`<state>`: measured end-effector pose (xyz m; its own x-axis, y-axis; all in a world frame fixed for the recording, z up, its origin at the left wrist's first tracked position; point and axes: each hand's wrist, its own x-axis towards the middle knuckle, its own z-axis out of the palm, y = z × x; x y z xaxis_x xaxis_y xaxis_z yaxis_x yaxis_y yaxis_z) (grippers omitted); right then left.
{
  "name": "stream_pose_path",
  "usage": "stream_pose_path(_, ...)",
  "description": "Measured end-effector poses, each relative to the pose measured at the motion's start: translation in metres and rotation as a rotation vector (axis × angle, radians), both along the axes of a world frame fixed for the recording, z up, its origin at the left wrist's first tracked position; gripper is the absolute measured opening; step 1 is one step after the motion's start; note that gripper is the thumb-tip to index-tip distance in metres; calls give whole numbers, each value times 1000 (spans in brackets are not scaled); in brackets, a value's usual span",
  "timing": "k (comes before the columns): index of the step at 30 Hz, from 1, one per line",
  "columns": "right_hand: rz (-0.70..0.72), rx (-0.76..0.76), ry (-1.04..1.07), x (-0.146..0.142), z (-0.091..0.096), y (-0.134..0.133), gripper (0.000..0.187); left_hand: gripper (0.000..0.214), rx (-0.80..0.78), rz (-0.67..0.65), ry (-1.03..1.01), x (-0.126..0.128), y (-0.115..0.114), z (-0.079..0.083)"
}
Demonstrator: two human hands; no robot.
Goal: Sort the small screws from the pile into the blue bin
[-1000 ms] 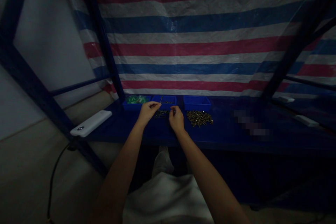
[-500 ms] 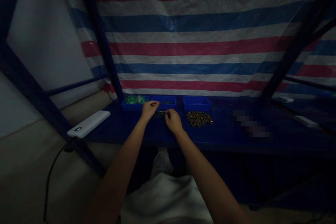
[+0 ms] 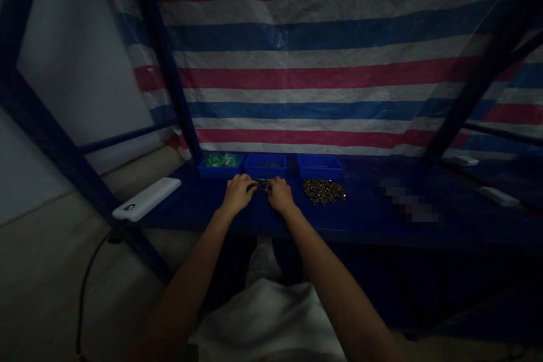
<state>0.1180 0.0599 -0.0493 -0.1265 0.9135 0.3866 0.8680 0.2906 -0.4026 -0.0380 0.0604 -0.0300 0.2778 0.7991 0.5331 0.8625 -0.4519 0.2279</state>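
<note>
My left hand [image 3: 237, 192] and my right hand [image 3: 279, 194] rest side by side on the dark blue shelf [image 3: 365, 215]. Both have curled fingers that meet over a small heap of dark thin metal pieces [image 3: 261, 183]. What each hand grips is too small and dark to name. A pile of brass-coloured screws [image 3: 323, 190] lies just right of my right hand. Behind the hands stand three blue trays: the left tray [image 3: 219, 162] holds green parts, the middle tray [image 3: 265, 164] holds a few dark pieces, and the right tray [image 3: 319, 165] looks dark inside.
A white power bank [image 3: 146, 199] lies on the shelf's left corner, with a cable hanging to the floor. Dark blue rack posts [image 3: 163, 62] frame the shelf. A red, white and blue striped tarp [image 3: 322, 56] hangs behind it. My light trousers show below.
My left hand came down from the middle tray to the heap of dark pieces. My right hand shifted slightly left to meet it.
</note>
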Motion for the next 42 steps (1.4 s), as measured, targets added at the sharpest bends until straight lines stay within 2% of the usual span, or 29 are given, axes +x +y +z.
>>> stream_pose_path(5, -3, 22, -24, 0, 4, -6, 12, 17, 29, -58, 106, -1, 1, 6)
stream_pose_path(11, -4, 68, 52, 1, 8, -11, 12, 19, 20, -96, 179, 1, 0, 13)
stream_pose_path(20, 52, 158, 239, 4, 8, -10, 14, 18, 42, -138, 110, 5, -1, 18)
stream_pose_path(24, 92, 281, 444, 4, 11, -10, 15, 15, 43, -136, -27, 9, -3, 19)
stream_pose_path(27, 36, 365, 573, 4, 13, -12, 18, 13, 88, -145, -255, 15, -4, 24)
stream_pose_path(30, 10, 389, 608, 5, 15, -14, 19, 15, 158, -182, -493, 25, -6, 32)
stream_pose_path(33, 22, 400, 607, 5, 14, -14, 20, 18, 142, -118, -611, 35, -2, 38)
stream_pose_path(38, 46, 442, 609, 5, 11, -13, 20, 15, -190, 145, -555, 42, 19, 37)
stream_pose_path(40, 48, 445, 605, 5, 11, -12, 20, 12, -249, 185, -514, 41, 24, 37)
stream_pose_path(42, 49, 443, 598, 6, 11, -12, 20, 10, -227, 176, -499, 41, 23, 40)
